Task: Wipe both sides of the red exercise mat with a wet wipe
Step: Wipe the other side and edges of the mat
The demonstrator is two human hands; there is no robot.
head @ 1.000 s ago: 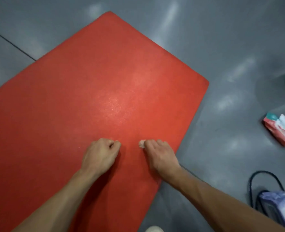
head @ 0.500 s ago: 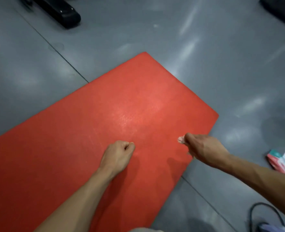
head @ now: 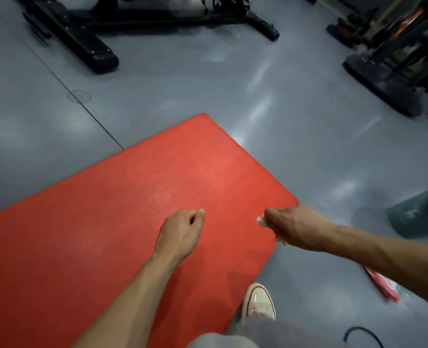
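Now right hand grip tight on wet wipe; left hand an empty fist.

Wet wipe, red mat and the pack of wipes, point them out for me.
wet wipe (head: 261,220), head view, crumpled end sticking out of the right hand.
red mat (head: 107,222), head view, bare top surface.
pack of wipes (head: 383,287), head view, red wrapper.

We see a glossy grey floor streaked with pale reflections of light and crossed by a thin dark seam on the left. At the far left stands a black equipment frame; at the far right, a dark, blurred rack. A black cable loops at the near right.
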